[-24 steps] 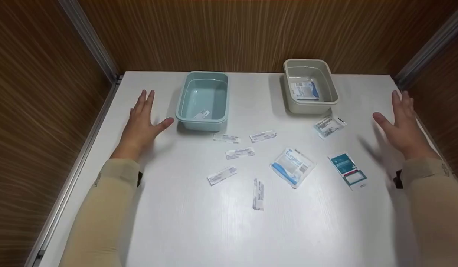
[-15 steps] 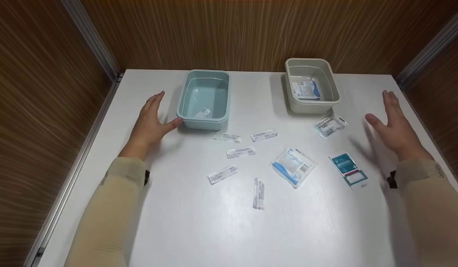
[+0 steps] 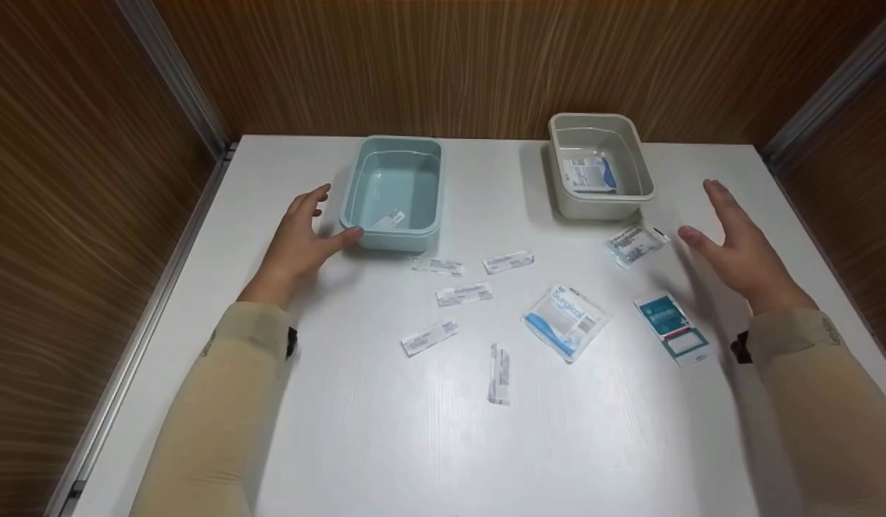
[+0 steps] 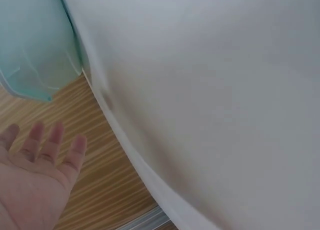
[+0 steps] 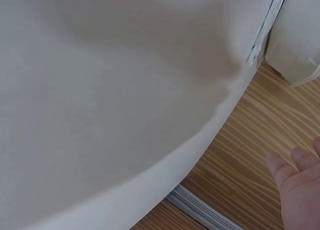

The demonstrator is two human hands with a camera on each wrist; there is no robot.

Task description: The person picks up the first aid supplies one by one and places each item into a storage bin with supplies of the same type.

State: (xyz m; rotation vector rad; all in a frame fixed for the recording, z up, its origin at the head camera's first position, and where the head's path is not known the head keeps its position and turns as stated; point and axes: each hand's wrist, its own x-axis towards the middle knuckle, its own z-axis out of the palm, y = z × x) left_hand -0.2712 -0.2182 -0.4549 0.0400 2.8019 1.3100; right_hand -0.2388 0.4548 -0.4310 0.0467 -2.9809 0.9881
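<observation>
My left hand (image 3: 296,240) hovers beside the light blue plastic bin (image 3: 400,241), its thumb tip overlapping the bin's near left corner in the head view. Inside that bin lies one small white packet (image 3: 391,219). On the right, my right hand (image 3: 746,251) is held over the table with thumb and fingers spread, holding nothing. Nearest to it are a clear-and-white printed packet (image 3: 637,245) and a teal-and-white packet (image 3: 671,327). A beige bin (image 3: 605,209) stands behind them with a blue-and-white packet (image 3: 590,174) inside. In the left wrist view, the left fingers (image 4: 50,146) look extended.
Several narrow white paper packets (image 3: 464,295) lie scattered mid-table. A larger packet marked "Surgical" (image 3: 567,322) lies to their right. The white table (image 3: 385,445) is bounded by wood-grain panels (image 3: 443,68) at the back and sides, with metal rails at the corners.
Both hands have moved inward, the left rightward to the blue bin's corner and the right leftward toward the printed packets. The packets and bins have stayed in place.
</observation>
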